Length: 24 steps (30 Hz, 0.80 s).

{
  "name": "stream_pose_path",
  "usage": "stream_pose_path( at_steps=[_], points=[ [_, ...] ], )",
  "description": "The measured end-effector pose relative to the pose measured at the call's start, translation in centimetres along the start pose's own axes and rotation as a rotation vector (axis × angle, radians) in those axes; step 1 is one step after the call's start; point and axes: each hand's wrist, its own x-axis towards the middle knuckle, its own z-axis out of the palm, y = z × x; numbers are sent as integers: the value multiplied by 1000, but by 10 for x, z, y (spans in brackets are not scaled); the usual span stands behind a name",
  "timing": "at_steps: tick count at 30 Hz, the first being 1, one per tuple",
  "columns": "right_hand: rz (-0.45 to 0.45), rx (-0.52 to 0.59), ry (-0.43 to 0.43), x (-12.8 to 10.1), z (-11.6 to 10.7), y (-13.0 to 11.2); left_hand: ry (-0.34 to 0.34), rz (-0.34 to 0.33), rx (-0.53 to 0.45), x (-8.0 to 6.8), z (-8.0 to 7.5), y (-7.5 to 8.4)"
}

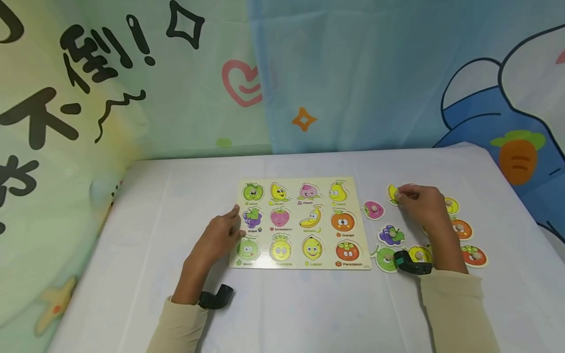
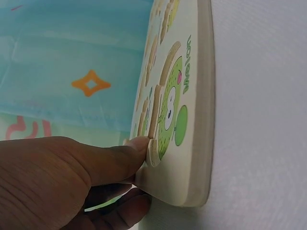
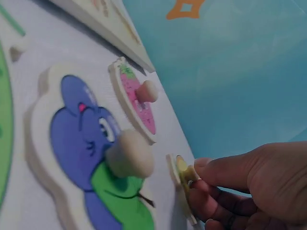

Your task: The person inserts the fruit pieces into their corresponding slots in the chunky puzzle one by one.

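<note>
A table (image 1: 309, 314) fills the lower half of the room, draped in a pale, slightly creased cloth that falls over its edges. Behind it hang 2 printed fabric backdrops. The left 1 (image 1: 110, 88) is soft green and yellow with bold black characters, an exclamation mark, a diamond outline and a pink heart (image 1: 240, 83). The right 1 (image 1: 375, 73) is blue, carrying a small orange star (image 1: 303, 119), a white cartoon figure outlined in dark blue and an orange carrot (image 1: 518, 156). The light is even and soft, with faint shadows.
</note>
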Motion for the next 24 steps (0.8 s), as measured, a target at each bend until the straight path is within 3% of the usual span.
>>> stream_pose_path(
  at_steps=[17,24],
  points=[
    [-65,-199,-47,8,4,-14,8,-7,-5,1,0,0],
    [-77,-213,-59,8,3,-16,6,0,-2,1,1,-2]
  ],
)
